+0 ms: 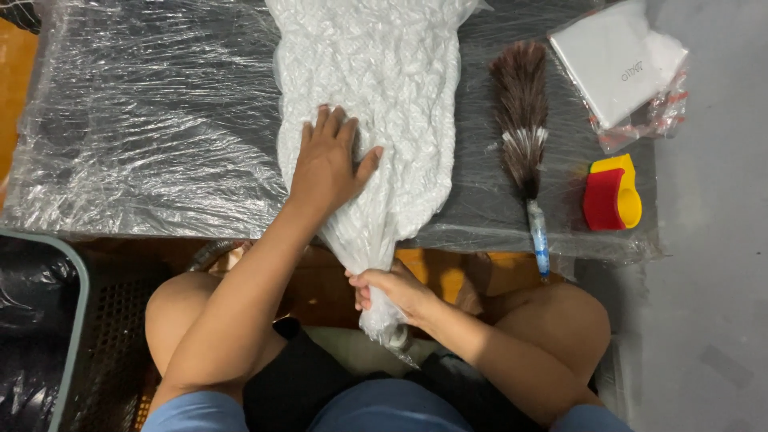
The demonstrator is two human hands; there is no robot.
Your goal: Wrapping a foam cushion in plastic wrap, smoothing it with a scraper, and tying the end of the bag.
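While the left hand (326, 164) lies flat and open on the white quilted padding sealed in clear crinkled plastic (376, 96), the right hand (390, 290) has its grip clenched around the bunched plastic tail just off the near edge of the low, film-wrapped dark bench (152, 120). The bundle stretches up the middle of the bench. A hard tug could tear the thin plastic or drag the bundle off the slick film, since only a flat palm pins it. A sideways sweep might also knock the brown feather duster with a blue-and-white handle (524, 136) lying just beside it. By count: one bundle, one duster, one red-and-yellow tape dispenser (612, 194), one bagged white flat pack (620, 68), two hands.
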